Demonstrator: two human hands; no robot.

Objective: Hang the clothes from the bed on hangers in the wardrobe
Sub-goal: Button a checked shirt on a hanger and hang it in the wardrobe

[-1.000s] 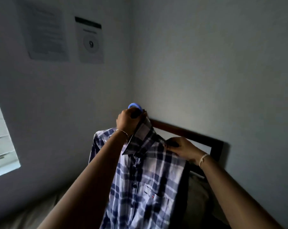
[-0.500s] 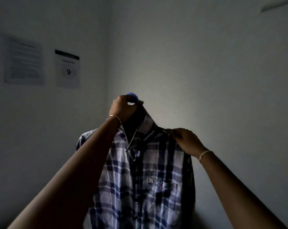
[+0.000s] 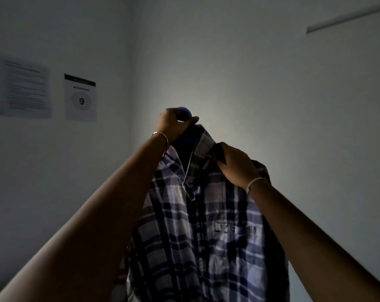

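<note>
A blue and white plaid shirt (image 3: pixel 208 232) hangs in front of me on a blue plastic hanger (image 3: pixel 185 112), of which only the hook top and a bit of neck show. My left hand (image 3: pixel 173 123) grips the hanger's hook above the collar. My right hand (image 3: pixel 232 162) pinches the shirt's collar at the right shoulder. The shirt has a chest pocket and hangs front towards me. The bed and the wardrobe are out of view.
Two bare walls meet in a corner behind the shirt. Two printed sheets, a text notice (image 3: pixel 24 86) and a sheet with a 9 (image 3: pixel 81 98), are stuck on the left wall. A thin strip (image 3: pixel 346 17) runs along the upper right wall. The room is dim.
Both hands have lifted the shirt on its hanger higher. My right hand slid from the shoulder up to the collar. The view tilted up, so the headboard and window are gone.
</note>
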